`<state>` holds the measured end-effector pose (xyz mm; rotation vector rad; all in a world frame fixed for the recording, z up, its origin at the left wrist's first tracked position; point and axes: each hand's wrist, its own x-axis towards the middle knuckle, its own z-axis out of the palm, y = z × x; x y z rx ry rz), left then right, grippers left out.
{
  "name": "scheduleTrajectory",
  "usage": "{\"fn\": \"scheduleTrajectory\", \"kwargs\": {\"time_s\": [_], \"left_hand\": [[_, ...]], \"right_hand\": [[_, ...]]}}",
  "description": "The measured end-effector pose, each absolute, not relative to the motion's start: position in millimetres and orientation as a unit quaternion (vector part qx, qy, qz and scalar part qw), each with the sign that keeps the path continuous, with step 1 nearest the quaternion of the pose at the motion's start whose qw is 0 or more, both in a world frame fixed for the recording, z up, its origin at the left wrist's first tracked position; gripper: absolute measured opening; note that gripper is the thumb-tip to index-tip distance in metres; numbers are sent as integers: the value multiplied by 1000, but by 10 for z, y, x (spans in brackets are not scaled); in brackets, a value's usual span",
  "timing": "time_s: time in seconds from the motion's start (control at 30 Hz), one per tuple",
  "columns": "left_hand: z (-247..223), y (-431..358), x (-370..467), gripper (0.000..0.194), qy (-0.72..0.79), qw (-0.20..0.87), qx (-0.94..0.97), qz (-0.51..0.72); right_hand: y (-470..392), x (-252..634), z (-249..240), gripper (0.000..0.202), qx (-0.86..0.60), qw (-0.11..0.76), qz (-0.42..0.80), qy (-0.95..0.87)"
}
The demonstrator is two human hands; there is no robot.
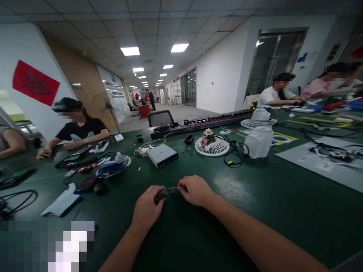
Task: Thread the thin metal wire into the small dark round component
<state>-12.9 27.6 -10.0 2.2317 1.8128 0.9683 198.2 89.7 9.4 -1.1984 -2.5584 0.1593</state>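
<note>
My left hand (148, 206) is closed around a short black handle-like piece (162, 194) with a paler end. A thin metal rod (171, 187) spans the small gap between my hands. Its far end is pinched in the closed fingers of my right hand (196, 190). The frame does not show whether the rod is joined to the black piece. Both hands are just above the green tabletop (181, 230). Beyond them lies a grey optical drive (162, 155), touched by neither hand.
Past the drive are a small black box (189, 139), a white fan grille (212, 148) with a motor, and a white housing (258, 142). To the left lie a black mouse (99, 187) and a blue cloth (61, 202). Co-workers (81, 126) sit along the table.
</note>
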Motion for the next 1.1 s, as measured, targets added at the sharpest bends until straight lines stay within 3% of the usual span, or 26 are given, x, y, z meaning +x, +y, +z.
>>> {"fn": "scheduleTrajectory", "kwargs": {"time_s": [0.17, 0.27, 0.4, 0.53, 0.7, 0.9, 1.1], "left_hand": [[-95, 292, -146, 28, 637, 49, 701, 317], [-102, 306, -148, 29, 653, 53, 688, 311], [-125, 320, -146, 29, 652, 62, 692, 303], [-146, 325, -151, 32, 647, 78, 697, 299], [-142, 312, -154, 33, 630, 90, 708, 306], [-137, 286, -149, 32, 593, 97, 731, 323], [-112, 237, -100, 32, 542, 77, 759, 353]], "right_hand": [[934, 1945, 136, 28, -571, 217, 36, -791], [929, 1870, 132, 29, -592, 241, 91, -764], [894, 1725, 52, 30, -543, 234, 169, -788], [918, 1668, -76, 18, -516, 230, 188, -803], [996, 1765, -167, 12, -509, 292, 240, -773], [961, 1846, -93, 17, -421, 370, 395, -727], [859, 1765, -76, 11, -373, 392, 418, -729]]}}
